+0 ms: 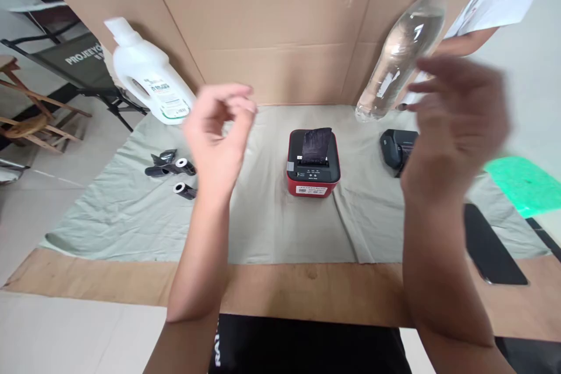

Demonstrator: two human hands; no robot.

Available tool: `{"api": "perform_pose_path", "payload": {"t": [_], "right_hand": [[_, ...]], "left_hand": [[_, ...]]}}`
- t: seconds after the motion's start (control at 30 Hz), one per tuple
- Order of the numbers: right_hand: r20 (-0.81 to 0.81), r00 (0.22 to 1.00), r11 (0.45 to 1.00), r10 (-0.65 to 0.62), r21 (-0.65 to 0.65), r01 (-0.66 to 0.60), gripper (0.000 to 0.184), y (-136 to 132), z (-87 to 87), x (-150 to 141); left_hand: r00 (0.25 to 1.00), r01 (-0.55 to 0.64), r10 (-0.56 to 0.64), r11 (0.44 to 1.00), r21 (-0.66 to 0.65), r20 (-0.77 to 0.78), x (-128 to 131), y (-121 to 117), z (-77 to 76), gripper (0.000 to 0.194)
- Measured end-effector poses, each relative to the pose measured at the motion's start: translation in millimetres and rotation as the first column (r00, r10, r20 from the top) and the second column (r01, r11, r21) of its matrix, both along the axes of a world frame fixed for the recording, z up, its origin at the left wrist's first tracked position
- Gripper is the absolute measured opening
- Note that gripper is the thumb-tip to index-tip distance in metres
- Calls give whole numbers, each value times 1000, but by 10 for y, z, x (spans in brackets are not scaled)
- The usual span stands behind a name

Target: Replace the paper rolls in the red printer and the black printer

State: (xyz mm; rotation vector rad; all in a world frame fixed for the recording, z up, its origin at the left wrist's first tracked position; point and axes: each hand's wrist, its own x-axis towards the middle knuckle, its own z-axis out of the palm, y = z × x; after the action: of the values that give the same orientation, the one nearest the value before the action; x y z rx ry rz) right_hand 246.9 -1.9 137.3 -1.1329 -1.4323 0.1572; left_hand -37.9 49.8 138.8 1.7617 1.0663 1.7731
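My left hand [219, 134] is raised over the left part of the cloth, fingers curled and thumb brought up against them, with nothing visible in its grip. Opposite it, my right hand [456, 117] hangs in the air, smeared by motion; its half-bent fingers look apart and I see nothing in them. Between the hands stands a small red and black printer [313, 172] with a dark strip [317, 146] sticking up from its top slot. A black device [394, 149] is partly hidden behind my right hand. Small black rolls [184, 190] with white cores lie near my left wrist.
A white jug [149, 79] and a clear bottle [403, 52] with a blue cap stand at the back by a cardboard wall [272, 23]. A phone-like black slab [493, 245] and a green sheet [526, 184] lie at right. Another person's arm [468, 41] shows behind.
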Motion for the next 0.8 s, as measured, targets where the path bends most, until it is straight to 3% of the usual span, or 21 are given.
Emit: {"api": "perform_pose_path", "payload": {"t": [0.1,0.17,0.27,0.37,0.47,0.6,0.8], "right_hand": [[-72,997,999,18,-47,-22,29,370,-389,-65],[-227,974,979,-17,-201,-30,29,623,-734,-73],[-388,917,896,-94,-435,-92,39,821,-1134,-103],[-436,897,821,-71,-536,-195,43,749,-1295,-187],[-430,903,847,6,-478,-234,45,499,-1328,-298],[-389,920,889,51,-402,-219,54,84,-1420,-414],[-85,989,926,125,-348,-147,77,-193,-1615,-430]], "left_hand": [[985,150,-164,964,-220,-49,202,214,-357,14],[990,132,-137,911,-390,17,344,277,-665,19],[970,241,-202,835,-495,133,511,153,-1097,38],[945,327,-268,783,-530,187,585,-98,-1370,52],[943,332,-269,766,-551,195,600,-257,-1470,59],[936,352,-283,749,-561,209,602,-268,-1488,64],[924,375,-261,762,-528,279,611,-280,-1486,64]]}}
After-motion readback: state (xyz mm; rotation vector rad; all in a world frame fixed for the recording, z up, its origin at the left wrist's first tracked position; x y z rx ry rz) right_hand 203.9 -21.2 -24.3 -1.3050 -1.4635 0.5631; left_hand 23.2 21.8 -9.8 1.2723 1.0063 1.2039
